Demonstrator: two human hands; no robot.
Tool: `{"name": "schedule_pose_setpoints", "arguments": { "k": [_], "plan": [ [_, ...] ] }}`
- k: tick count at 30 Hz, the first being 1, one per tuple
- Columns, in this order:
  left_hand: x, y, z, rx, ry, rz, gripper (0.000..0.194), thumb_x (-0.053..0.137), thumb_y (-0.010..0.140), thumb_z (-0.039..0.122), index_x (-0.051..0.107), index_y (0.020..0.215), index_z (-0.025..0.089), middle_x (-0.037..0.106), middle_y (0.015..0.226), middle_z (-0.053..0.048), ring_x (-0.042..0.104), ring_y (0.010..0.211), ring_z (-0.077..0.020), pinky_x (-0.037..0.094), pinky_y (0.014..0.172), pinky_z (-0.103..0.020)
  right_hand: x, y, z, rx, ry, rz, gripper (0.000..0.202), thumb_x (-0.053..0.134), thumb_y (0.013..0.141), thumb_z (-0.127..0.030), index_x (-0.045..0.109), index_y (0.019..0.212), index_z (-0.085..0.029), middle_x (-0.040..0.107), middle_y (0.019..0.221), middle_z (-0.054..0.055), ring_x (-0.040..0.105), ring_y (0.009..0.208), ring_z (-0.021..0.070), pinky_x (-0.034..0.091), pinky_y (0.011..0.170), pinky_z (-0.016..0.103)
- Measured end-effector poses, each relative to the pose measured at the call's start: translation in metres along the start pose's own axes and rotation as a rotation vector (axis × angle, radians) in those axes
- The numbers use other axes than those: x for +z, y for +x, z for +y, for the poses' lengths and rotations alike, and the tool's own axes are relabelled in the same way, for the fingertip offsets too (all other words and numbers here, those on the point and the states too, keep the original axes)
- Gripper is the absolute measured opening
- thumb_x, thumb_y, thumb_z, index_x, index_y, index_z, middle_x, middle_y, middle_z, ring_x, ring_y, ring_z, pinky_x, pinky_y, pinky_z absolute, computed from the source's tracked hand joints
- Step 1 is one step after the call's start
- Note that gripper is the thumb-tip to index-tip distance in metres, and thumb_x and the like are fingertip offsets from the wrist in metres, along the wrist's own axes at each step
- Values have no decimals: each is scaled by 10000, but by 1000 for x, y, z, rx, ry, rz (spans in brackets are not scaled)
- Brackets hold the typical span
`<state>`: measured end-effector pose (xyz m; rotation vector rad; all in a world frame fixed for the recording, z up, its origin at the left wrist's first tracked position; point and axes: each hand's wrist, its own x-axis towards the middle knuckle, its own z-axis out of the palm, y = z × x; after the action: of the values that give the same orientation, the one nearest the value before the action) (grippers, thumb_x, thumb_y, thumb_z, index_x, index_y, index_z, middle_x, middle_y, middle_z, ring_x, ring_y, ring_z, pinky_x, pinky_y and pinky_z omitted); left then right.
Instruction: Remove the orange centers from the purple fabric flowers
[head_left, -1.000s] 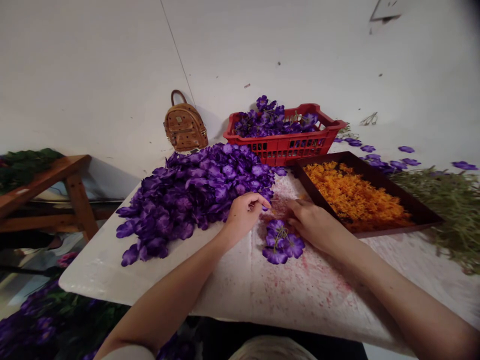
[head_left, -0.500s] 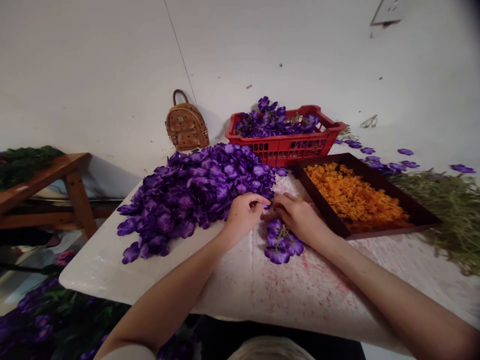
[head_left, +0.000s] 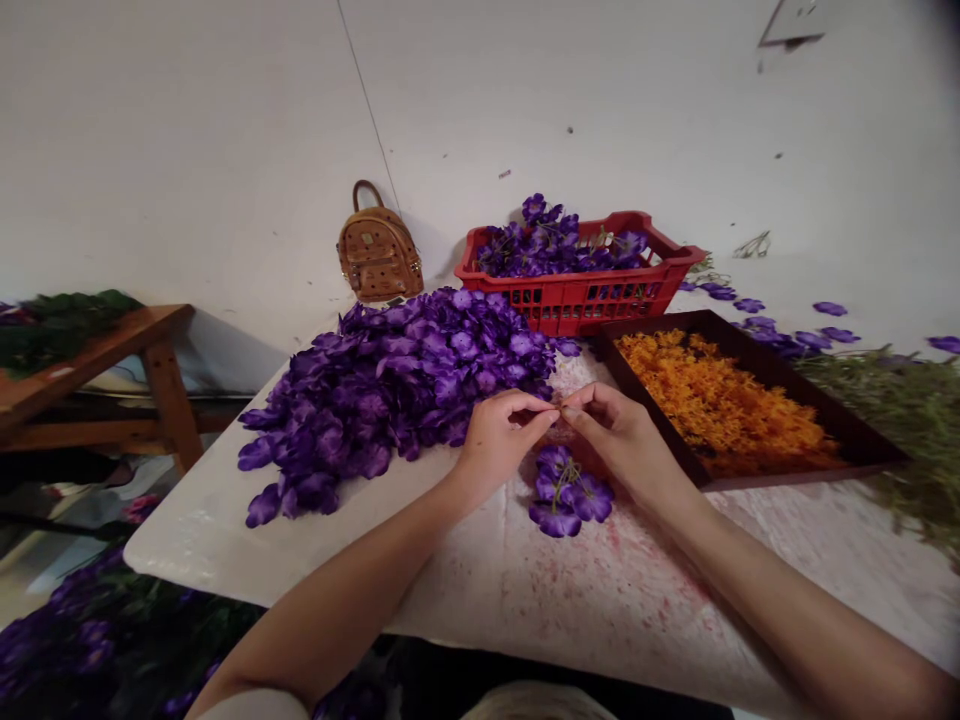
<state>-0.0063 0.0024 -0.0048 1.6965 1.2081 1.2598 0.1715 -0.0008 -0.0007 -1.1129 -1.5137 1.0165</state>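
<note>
My left hand (head_left: 508, 432) and my right hand (head_left: 613, 428) meet fingertip to fingertip above the table, each in a pinch. Something tiny sits between the fingertips, too small to make out. Just below them a small bunch of purple artificial flowers (head_left: 570, 498) lies on the table, its thin green stems pointing up toward my hands. A large heap of loose purple petals (head_left: 397, 375) spreads to the left of my left hand. To the right of my right hand stands a dark shallow box (head_left: 810, 478) holding orange flower pieces (head_left: 720, 400).
A red plastic crate (head_left: 577, 300) with purple flowers stands behind, near the wall. A brown backpack (head_left: 380, 250) leans on the wall. Green stems (head_left: 892, 420) and loose purple blossoms lie at the right. A wooden bench (head_left: 169, 390) stands left of the white table (head_left: 202, 540).
My hands have come together at the fingertips, and my right hand has turned so its pinch shows. A purple bit by my left fingertips is no longer visible. The view has shifted slightly.
</note>
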Motion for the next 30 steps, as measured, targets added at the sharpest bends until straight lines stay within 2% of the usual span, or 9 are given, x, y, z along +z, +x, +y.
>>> {"name": "schedule_pose_setpoints", "arguments": {
  "k": [4, 7, 12, 17, 20, 23, 27, 30],
  "plan": [
    [-3, 1, 3, -34, -70, -18, 113, 727, 877, 254, 789, 821, 179, 788, 844, -38, 702, 764, -163, 535, 715, -262, 0, -4, -6, -53, -143, -9, 148, 629, 916, -373, 668, 871, -238, 683, 802, 32, 618, 732, 209, 470, 682, 341],
    [-4, 3, 5, -130, -178, -55, 117, 724, 860, 263, 781, 815, 172, 764, 798, -26, 666, 711, -145, 519, 684, -252, 1, -7, -9, -77, -198, -17, 112, 606, 934, -338, 664, 923, -242, 695, 841, 33, 628, 733, 204, 478, 667, 335],
    [-4, 3, 6, -256, -332, -73, 115, 747, 826, 272, 774, 804, 163, 697, 697, -4, 608, 648, -119, 483, 656, -237, 3, -9, -6, -147, -236, -8, 115, 613, 942, -304, 653, 1032, -244, 720, 919, 51, 665, 798, 218, 524, 729, 358],
    [-3, 4, 6, -272, -344, -78, 99, 737, 819, 244, 763, 775, 159, 685, 675, -1, 593, 620, -114, 472, 641, -238, 3, -9, -6, -285, -302, -7, 101, 617, 961, -248, 653, 1055, -250, 710, 939, 46, 668, 842, 222, 525, 784, 371],
    [-4, 3, 7, -232, -308, -99, 111, 734, 830, 248, 771, 779, 157, 705, 692, -7, 600, 620, -112, 479, 645, -236, 2, -9, -8, -360, -308, -24, 68, 602, 977, -225, 664, 994, -249, 702, 940, 42, 666, 873, 218, 510, 804, 367],
    [-6, 2, 9, -196, -269, -102, 149, 733, 862, 291, 800, 846, 159, 757, 763, -32, 649, 676, -131, 512, 680, -245, 0, -9, -9, -264, -258, 11, 97, 605, 984, -275, 672, 922, -243, 699, 877, 35, 650, 812, 209, 486, 742, 354],
    [-5, 2, 8, -152, -223, -52, 135, 748, 861, 276, 819, 886, 165, 818, 922, -77, 731, 817, -179, 565, 777, -281, -2, -6, -7, -21, 18, 31, 173, 661, 946, -398, 645, 877, -240, 676, 784, 14, 601, 675, 180, 455, 620, 321],
    [-2, 1, 7, -157, -256, -75, 137, 772, 843, 275, 813, 918, 167, 825, 946, -83, 750, 823, -191, 579, 775, -292, -1, -4, -4, 44, 127, 22, 226, 686, 920, -445, 644, 860, -231, 677, 779, 17, 601, 669, 172, 465, 618, 310]
  ]
}}
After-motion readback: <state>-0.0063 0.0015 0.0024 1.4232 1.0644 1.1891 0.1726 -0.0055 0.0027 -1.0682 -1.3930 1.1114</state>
